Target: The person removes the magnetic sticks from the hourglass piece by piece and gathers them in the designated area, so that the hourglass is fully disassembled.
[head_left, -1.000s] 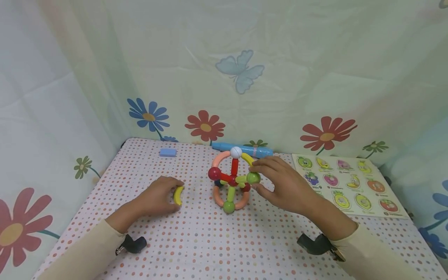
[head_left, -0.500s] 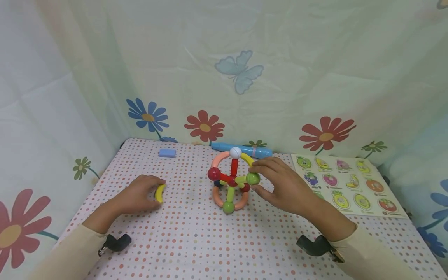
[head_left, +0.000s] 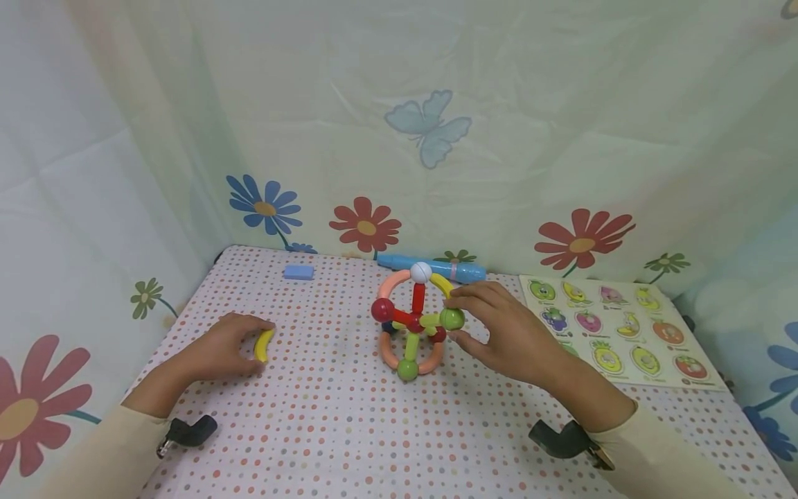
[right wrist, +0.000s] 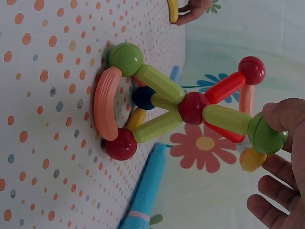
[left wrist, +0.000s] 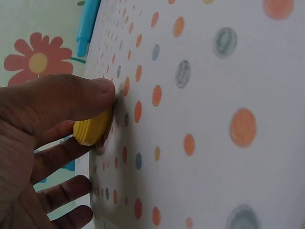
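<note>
My left hand (head_left: 218,348) pinches a curved yellow rod (head_left: 264,346) low over the left of the spotted table. In the left wrist view, the thumb lies on the yellow rod (left wrist: 93,128), with other fingers partly behind it. A toy structure of magnetic balls and rods (head_left: 413,345) stands upright mid-table, with a white ball (head_left: 420,272) on top. My right hand (head_left: 508,336) holds its right-side green ball (head_left: 452,319). In the right wrist view, the thumb presses that green ball (right wrist: 267,136); the index finger is by a yellow rod end (right wrist: 252,159).
Behind the structure lies a long light-blue tube (head_left: 430,266). A small blue block (head_left: 299,272) sits at the back left. On the right is a fruit picture board (head_left: 623,333). A flowered curtain (head_left: 499,159) hangs behind the table (head_left: 349,443).
My left hand has moved left across the table with the curved yellow rod, away from the structure. The right hand and the structure have stayed in place.
</note>
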Demonstrator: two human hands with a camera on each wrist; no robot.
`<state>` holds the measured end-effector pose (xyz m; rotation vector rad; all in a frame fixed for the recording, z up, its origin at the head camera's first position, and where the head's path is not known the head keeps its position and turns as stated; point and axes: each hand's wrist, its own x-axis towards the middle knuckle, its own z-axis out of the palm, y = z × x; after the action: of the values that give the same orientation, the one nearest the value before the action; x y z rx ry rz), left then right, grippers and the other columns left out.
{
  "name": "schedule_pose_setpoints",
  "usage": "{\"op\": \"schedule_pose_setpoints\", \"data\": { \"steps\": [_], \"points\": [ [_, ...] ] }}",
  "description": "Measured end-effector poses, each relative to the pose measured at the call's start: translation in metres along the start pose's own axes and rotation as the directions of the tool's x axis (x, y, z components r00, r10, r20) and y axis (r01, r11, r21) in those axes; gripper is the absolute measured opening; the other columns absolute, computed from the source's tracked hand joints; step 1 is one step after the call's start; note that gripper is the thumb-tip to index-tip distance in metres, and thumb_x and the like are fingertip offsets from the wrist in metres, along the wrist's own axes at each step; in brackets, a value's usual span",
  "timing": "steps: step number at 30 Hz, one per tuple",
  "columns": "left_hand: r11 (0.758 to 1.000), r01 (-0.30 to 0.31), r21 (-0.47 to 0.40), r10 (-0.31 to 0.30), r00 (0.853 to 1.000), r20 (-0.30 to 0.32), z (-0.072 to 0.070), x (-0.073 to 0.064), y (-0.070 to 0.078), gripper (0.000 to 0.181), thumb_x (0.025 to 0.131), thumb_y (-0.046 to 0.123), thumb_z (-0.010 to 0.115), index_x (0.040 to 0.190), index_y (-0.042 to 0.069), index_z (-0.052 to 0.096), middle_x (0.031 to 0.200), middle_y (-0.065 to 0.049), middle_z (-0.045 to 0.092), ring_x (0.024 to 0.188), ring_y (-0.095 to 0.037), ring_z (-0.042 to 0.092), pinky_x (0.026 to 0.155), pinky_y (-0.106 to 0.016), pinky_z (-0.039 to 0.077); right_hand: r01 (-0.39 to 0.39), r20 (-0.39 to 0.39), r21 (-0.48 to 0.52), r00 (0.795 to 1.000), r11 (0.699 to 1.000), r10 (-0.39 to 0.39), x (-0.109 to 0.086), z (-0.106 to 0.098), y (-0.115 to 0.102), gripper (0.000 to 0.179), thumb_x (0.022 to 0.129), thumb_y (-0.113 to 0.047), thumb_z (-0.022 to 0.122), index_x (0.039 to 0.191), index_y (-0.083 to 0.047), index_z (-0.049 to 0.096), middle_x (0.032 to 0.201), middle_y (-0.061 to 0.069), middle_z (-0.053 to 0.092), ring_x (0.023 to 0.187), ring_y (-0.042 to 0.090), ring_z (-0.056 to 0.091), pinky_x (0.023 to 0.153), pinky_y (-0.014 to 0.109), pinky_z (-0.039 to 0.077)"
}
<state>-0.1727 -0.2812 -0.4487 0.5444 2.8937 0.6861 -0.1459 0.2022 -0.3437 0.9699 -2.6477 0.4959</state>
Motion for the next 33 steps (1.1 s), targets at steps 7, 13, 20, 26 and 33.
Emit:
{"op": "schedule_pose_setpoints", "data": {
  "steps": [7,13,20,26,33],
  "points": [
    [1.0,0.016,0.003,-0.016,1.0,0.022,-0.001,-0.003,0.006,0.074,0.076,0.02,0.09,0.141,0.006,0.059,0.142,-0.018,0.057,0.133,-0.044,0.045,0.107,-0.062,0.039,0.007,-0.012,0.004,1.0,1.0,-0.007,0.0,0.001,0.0,0.055,0.079,-0.021,0.091,0.128,-0.01,0.068,0.132,0.005,0.06,0.13,0.026,0.051,0.099,0.046,0.052],
    [1.0,0.006,0.007,-0.006,1.0,-0.015,-0.003,0.004,0.025,0.077,0.085,0.029,0.084,0.149,0.005,0.048,0.149,-0.021,0.049,0.138,-0.046,0.04,0.107,-0.065,0.037,-0.026,-0.025,0.006,0.999,1.0,0.026,-0.003,0.004,-0.002,0.059,0.078,-0.024,0.092,0.129,-0.01,0.066,0.135,0.007,0.058,0.128,0.026,0.052,0.095,0.045,0.055],
    [0.991,-0.096,-0.09,0.087,0.991,-0.101,-0.008,0.023,0.081,0.061,0.101,0.031,0.067,0.152,0.007,0.044,0.151,-0.017,0.048,0.129,-0.038,0.054,0.101,-0.058,0.047,-0.097,-0.058,0.028,0.993,0.995,0.098,-0.006,0.009,-0.003,0.064,0.076,-0.026,0.093,0.13,-0.01,0.062,0.131,0.009,0.059,0.112,0.027,0.063,0.081,0.042,0.06],
    [0.959,-0.163,-0.233,0.13,0.98,-0.152,-0.006,0.041,0.134,0.058,0.106,0.041,0.056,0.155,0.015,0.041,0.142,-0.009,0.059,0.118,-0.027,0.062,0.093,-0.049,0.054,-0.185,-0.052,0.02,0.981,0.983,0.186,-0.005,0.014,-0.007,0.071,0.077,-0.032,0.092,0.135,-0.009,0.057,0.115,0.008,0.064,0.095,0.022,0.062,0.07,0.035,0.057],
    [0.845,-0.135,-0.518,0.076,0.988,-0.133,0.003,0.059,0.178,0.054,0.109,0.036,0.05,0.159,0.024,0.032,0.129,-0.008,0.067,0.106,-0.023,0.067,0.092,-0.051,0.053,-0.265,-0.041,0.043,0.963,0.963,0.267,-0.004,0.017,-0.012,0.073,0.079,-0.03,0.091,0.138,-0.007,0.054,0.105,0.005,0.063,0.089,0.02,0.058,0.066,0.032,0.052]
  ]
}}
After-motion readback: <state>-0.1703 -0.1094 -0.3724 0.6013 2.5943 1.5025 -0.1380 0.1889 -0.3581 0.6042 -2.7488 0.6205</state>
